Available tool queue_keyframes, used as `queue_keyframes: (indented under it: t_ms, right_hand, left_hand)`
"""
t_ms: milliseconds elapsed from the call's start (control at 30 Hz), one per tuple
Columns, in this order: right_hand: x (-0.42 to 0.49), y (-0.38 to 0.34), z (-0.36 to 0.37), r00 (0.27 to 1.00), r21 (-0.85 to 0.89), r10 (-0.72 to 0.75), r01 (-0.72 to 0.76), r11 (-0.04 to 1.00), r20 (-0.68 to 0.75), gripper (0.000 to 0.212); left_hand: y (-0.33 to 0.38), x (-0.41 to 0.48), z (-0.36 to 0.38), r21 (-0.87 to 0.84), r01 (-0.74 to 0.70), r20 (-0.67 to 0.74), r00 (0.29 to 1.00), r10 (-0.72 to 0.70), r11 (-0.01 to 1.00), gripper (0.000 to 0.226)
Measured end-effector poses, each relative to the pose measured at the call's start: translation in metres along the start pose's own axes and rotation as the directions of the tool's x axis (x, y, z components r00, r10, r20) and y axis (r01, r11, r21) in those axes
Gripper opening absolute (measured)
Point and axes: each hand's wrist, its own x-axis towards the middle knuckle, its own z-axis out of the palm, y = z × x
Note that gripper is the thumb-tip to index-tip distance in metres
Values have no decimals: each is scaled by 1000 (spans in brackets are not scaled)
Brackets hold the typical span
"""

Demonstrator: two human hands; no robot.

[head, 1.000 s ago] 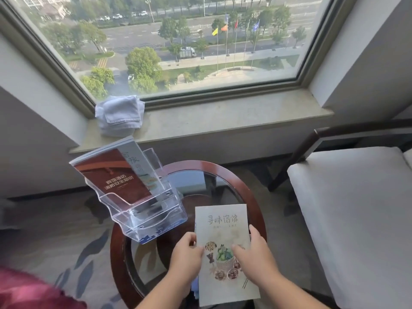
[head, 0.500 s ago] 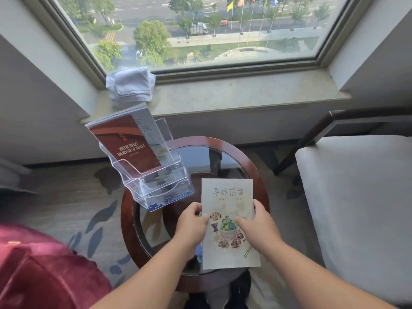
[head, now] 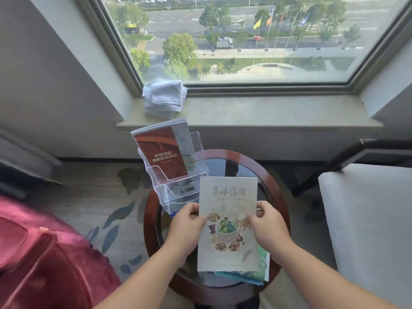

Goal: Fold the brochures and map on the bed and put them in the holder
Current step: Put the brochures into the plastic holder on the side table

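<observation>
Both left hand [head: 186, 228] and right hand [head: 267, 228] pinch the brochure [head: 227, 192] edgewise in curled fingers [head: 192, 208]; loading step, next likely needs slotting it into the holder [head: 178, 190] beyond the left fingers.

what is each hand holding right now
Left hand: pinches the left edge of the food brochure.
Right hand: pinches the right edge of the same brochure.
</observation>
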Motion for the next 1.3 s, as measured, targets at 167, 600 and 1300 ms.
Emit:
queue_keyframes:
  t_ms: [167, 600, 1300]
  right_hand:
    - [1, -36, 10, 995, 26, -99, 98, 995, 33, 10]
    - [3, -92, 34, 961, -99, -268, 274, 957, 62, 6]
    - [8, -194, 25, 844, 32, -536, 536, 844, 21, 12]
  left_hand:
    - [15, -1, -32, 23, -101, -49, 994, 102, 995, 18]
    - [30, 3, -68, 120, -156, -250, 951, 182, 980, 14]
    - [100, 5, -141, -31, -466, -386, 822, 419, 884, 13]
